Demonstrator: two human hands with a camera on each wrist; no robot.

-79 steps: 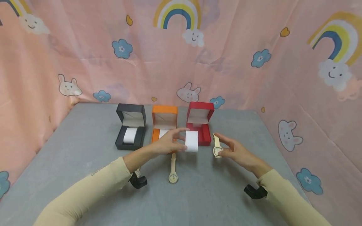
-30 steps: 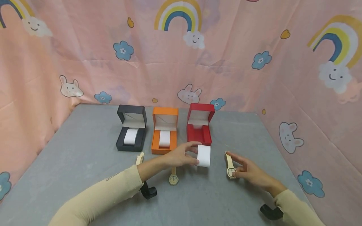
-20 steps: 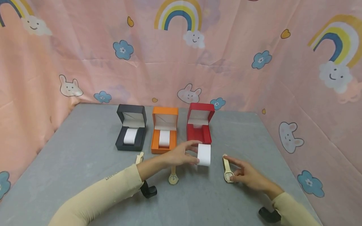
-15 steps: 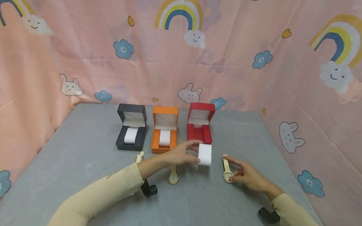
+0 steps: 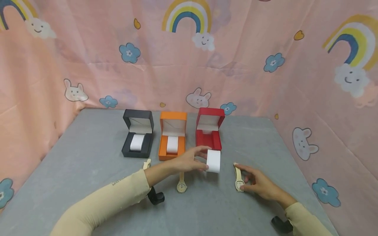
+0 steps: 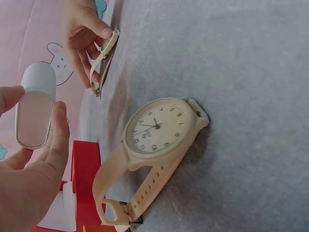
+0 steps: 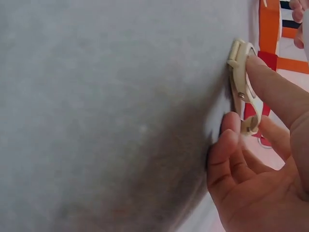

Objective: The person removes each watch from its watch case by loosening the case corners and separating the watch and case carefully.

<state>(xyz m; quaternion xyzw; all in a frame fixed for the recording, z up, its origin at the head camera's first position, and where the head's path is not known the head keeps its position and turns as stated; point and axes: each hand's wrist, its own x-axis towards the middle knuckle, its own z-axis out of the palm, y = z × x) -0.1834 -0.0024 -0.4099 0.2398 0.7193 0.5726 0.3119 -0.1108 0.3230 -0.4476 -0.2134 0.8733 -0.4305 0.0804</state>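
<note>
In the head view my left hand [image 5: 189, 160] holds a white watch cushion [image 5: 213, 161] up by its ends, in front of the open red watch box [image 5: 217, 141], whose slot holds no cushion. The left wrist view shows the cushion's oval end [image 6: 35, 118] between thumb and fingers. My right hand [image 5: 261, 183] grips a cream wristwatch [image 5: 238, 177] with a squarish face, thumb on the face and fingers at the strap's far end. In the right wrist view this watch [image 7: 240, 72] is edge-on, low at the grey tabletop, its strap looped.
A black watch box [image 5: 127, 150] and an orange watch box [image 5: 163, 154] stand open to the left, each with a white cushion. A round cream watch [image 5: 181, 186] lies below my left forearm. Another watch [image 5: 146, 163] is mostly hidden by that arm. A patterned curtain [image 5: 242, 65] hangs behind.
Over the earlier frames both hands came nearer and to the right, the left carrying the cushion away from the red box, the right bringing the watch down. In the last half second they barely move.
</note>
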